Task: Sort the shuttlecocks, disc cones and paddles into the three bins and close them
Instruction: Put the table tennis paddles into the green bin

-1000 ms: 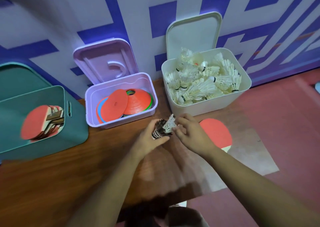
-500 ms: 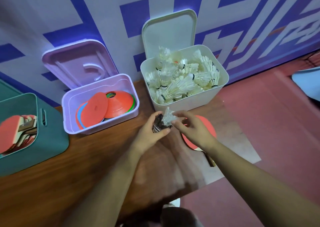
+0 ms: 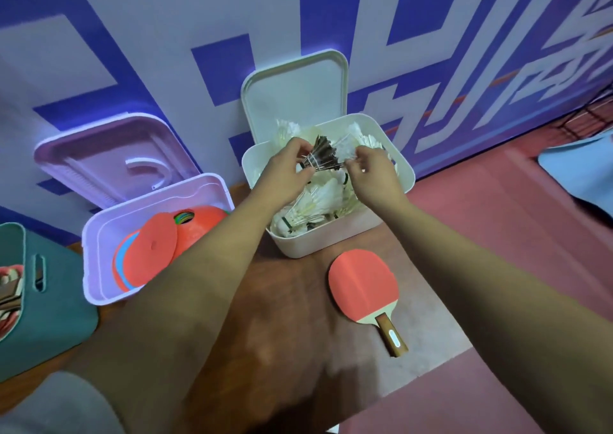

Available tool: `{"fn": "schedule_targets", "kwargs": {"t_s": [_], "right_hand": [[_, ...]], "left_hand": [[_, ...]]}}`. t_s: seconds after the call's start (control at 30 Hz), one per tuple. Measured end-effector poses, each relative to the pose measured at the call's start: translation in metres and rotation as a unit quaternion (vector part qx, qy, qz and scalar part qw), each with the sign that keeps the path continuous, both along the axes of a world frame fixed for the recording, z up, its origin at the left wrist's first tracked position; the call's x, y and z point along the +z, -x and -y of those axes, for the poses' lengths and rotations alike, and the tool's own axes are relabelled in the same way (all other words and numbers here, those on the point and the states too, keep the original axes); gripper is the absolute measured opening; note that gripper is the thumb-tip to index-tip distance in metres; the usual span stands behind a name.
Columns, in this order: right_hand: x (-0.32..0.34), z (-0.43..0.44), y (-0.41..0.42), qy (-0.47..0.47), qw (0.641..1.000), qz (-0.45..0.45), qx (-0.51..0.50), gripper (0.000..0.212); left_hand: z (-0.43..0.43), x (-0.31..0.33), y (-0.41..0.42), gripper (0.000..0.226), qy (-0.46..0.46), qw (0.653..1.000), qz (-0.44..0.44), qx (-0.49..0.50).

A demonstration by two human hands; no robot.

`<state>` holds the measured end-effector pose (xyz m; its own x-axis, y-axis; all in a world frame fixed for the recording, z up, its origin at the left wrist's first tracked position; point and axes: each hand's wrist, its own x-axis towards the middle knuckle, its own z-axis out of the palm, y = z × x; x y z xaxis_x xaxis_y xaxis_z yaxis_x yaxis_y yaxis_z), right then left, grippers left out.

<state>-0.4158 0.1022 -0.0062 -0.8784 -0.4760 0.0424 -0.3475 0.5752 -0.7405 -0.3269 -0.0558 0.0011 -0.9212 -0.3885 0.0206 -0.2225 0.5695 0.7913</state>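
Upper centre of the frame: left hand (image 3: 285, 171) and right hand (image 3: 371, 171) pinch dark and white shuttlecocks (image 3: 326, 155) over the open white bin (image 3: 331, 241); a red paddle (image 3: 363, 286) lies on the table (image 3: 282, 301) below.

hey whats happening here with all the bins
A person is sorting sports gear. Both hands, left hand and right hand, hold shuttlecocks over the open white bin. Disc cones sit in the open purple bin. One red paddle lies on the table.
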Motion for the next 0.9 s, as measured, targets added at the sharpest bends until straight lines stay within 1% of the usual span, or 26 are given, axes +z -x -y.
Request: {"fn": "schedule_targets", "kwargs": {"t_s": [0.07, 0.1, 0.13, 0.17, 0.2, 0.23, 0.3, 0.37, 0.43, 0.5, 0.57, 0.6, 0.63, 0.67, 0.73, 0.77, 0.8, 0.83, 0.9], "right_hand": [[-0.003, 0.005, 0.007, -0.050, 0.999, 0.016, -0.003, 0.014], [-0.005, 0.005, 0.009, -0.056, 0.998, 0.020, -0.003, 0.010], [-0.006, 0.002, 0.010, -0.053, 0.998, 0.015, -0.005, 0.013], [-0.006, -0.004, 0.008, -0.044, 0.999, 0.008, -0.007, 0.023], [-0.007, -0.011, 0.006, -0.028, 1.000, 0.004, -0.010, 0.032], [-0.009, -0.021, 0.001, -0.010, 1.000, 0.000, -0.016, 0.036], [-0.014, -0.046, -0.013, 0.023, 0.999, -0.014, -0.031, 0.032], [-0.025, -0.071, -0.031, 0.046, 0.997, -0.020, -0.064, 0.023], [-0.045, -0.095, -0.048, 0.033, 0.994, 0.002, -0.102, 0.016], [-0.073, -0.116, -0.063, -0.013, 0.990, 0.054, -0.128, 0.012], [-0.102, -0.131, -0.076, -0.059, 0.980, 0.134, -0.133, 0.024], [-0.112, -0.135, -0.081, -0.073, 0.974, 0.171, -0.131, 0.032], [-0.122, -0.139, -0.086, -0.083, 0.967, 0.202, -0.129, 0.040], [-0.130, -0.141, -0.090, -0.092, 0.960, 0.228, -0.131, 0.047], [-0.144, -0.142, -0.096, -0.106, 0.948, 0.268, -0.138, 0.057], [-0.150, -0.142, -0.097, -0.111, 0.941, 0.286, -0.143, 0.059], [-0.155, -0.141, -0.099, -0.113, 0.934, 0.302, -0.150, 0.058], [-0.161, -0.141, -0.099, -0.110, 0.930, 0.313, -0.160, 0.055], [-0.169, -0.143, -0.100, -0.076, 0.918, 0.339, -0.191, 0.049]], "left_hand": [[0.002, -0.008, 0.009, 0.036, 0.027, 0.999, 0.016, 0.012], [0.002, -0.012, 0.012, 0.041, 0.044, 0.999, 0.029, 0.014], [0.002, -0.014, 0.013, 0.046, 0.064, 0.997, 0.034, 0.014], [0.001, -0.014, 0.013, 0.050, 0.088, 0.996, 0.025, 0.015], [-0.001, -0.013, 0.009, 0.050, 0.113, 0.993, -0.003, 0.020], [-0.006, -0.010, 0.004, 0.047, 0.134, 0.990, -0.043, 0.029], [-0.021, -0.007, -0.013, 0.034, 0.140, 0.982, -0.115, 0.053], [-0.041, -0.009, -0.038, 0.022, 0.087, 0.985, -0.143, 0.050], [-0.061, -0.028, -0.064, 0.016, 0.015, 0.995, -0.093, 0.032], [-0.081, -0.062, -0.085, 0.015, -0.073, 0.997, 0.012, 0.026], [-0.096, -0.097, -0.099, 0.018, -0.148, 0.979, 0.134, 0.049], [-0.101, -0.111, -0.101, 0.015, -0.171, 0.965, 0.188, 0.069], [-0.105, -0.122, -0.102, 0.009, -0.193, 0.949, 0.232, 0.094], [-0.106, -0.134, -0.101, 0.010, -0.209, 0.933, 0.267, 0.122], [-0.109, -0.153, -0.098, 0.035, -0.233, 0.908, 0.311, 0.153], [-0.112, -0.160, -0.096, 0.042, -0.252, 0.899, 0.319, 0.163], [-0.118, -0.163, -0.095, 0.042, -0.284, 0.887, 0.321, 0.174], [-0.124, -0.163, -0.094, 0.034, -0.321, 0.874, 0.317, 0.183], [-0.135, -0.167, -0.092, 0.012, -0.374, 0.856, 0.299, 0.198]]}}
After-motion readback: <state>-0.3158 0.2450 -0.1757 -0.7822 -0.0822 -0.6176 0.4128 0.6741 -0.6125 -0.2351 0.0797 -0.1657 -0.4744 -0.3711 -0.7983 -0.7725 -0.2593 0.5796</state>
